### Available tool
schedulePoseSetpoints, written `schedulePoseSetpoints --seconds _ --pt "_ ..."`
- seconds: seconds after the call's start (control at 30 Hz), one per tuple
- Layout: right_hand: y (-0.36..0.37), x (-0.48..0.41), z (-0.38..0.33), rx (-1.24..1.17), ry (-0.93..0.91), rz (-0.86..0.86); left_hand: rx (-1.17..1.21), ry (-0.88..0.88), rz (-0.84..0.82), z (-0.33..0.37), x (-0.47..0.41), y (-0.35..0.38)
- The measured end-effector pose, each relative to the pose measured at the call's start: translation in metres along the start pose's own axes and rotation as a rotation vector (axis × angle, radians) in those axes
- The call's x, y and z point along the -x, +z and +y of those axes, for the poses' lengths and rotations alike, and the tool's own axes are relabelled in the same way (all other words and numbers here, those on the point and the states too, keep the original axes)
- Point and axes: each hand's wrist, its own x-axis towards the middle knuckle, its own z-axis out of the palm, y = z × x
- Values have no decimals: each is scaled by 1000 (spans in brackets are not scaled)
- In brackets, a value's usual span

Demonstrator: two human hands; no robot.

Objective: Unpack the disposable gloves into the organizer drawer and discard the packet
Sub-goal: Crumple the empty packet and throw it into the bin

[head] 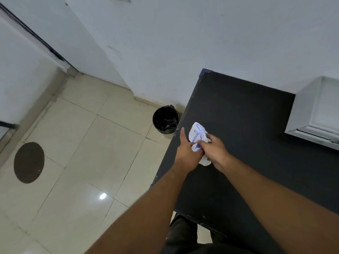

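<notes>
Over the table's [238,125] left edge, both hands grip the crumpled packet [197,133]: the left hand [189,153] closes on it with the forefinger out, the right hand [214,149] pinches its top. It looks emptied, so unpacking seems done; dropping it in the bin [166,119] on the floor nearby remains.

A single wide-angle view from the person's head looks steeply down and forward, its edges bowed by the lens. Both forearms enter from about 6 o'clock and meet near centre, close beneath the camera. The black table [247,143] fills the frame from 3 to 5 o'clock, the tiled floor [77,162] from 7 to 9 o'clock, and the white wall [183,43] lies farther off at 12 o'clock.
</notes>
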Motion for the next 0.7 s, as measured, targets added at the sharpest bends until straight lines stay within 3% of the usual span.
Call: schedulePoseSetpoints --seconds 0.13,0.27,0.33,0.5,0.7 --pt "-4 4 -17 -180 10 73 56 37 -36 5 -9 -21" --pt "3 12 -41 -367 -7 42 230 -154 -293 30 -7 -44" --pt "7 20 -47 -223 -85 72 293 -184 -338 38 -2 -50" --pt "11 48 -54 321 -371 188 480 -146 -182 43 10 -52" --pt "6 78 -40 589 -591 -8 458 -134 -7 56 18 -56"
